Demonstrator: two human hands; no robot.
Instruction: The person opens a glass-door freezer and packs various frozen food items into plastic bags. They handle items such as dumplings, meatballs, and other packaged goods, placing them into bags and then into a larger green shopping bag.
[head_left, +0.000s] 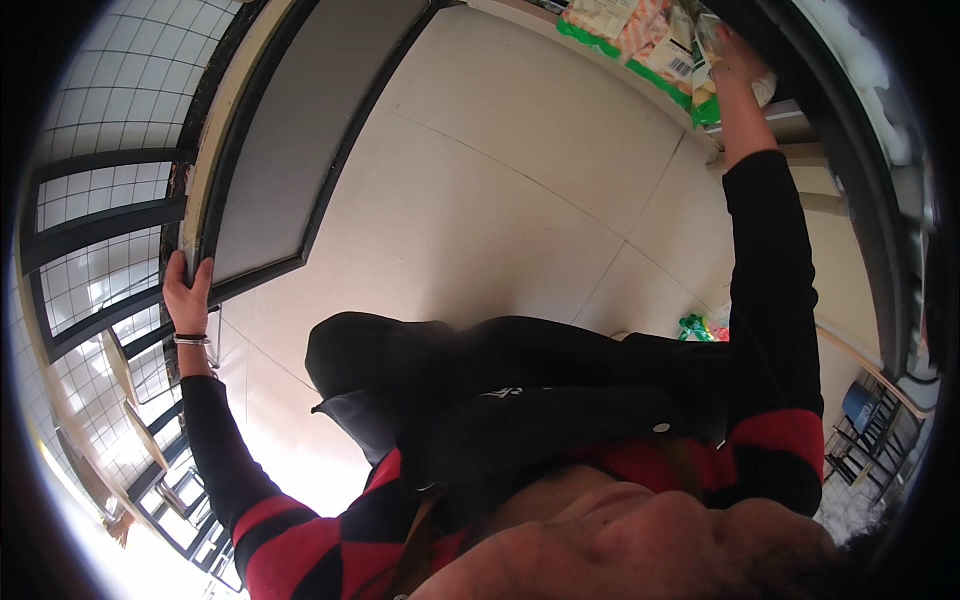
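At the left of the view my left hand (187, 292) grips the yellowish edge strip of a dark-framed grey door panel (289, 127), thumb on one side and fingers on the other. My right hand (735, 60) reaches to the upper right, into a row of plastic food packages. It has its fingers on a clear and green plastic package (705, 101) at the row's end; how firmly it holds this is hard to tell. Beside it lie packages with orange stripes, green edges and white labels (645, 34). The packages rest on a shelf (630, 75).
Large pale floor tiles (517, 172) spread below me. White tiled wall and dark frames (105, 217) stand at the left. A green and red plastic item (697, 328) lies low near my right arm. A blue-backed chair (860, 405) stands at the far right.
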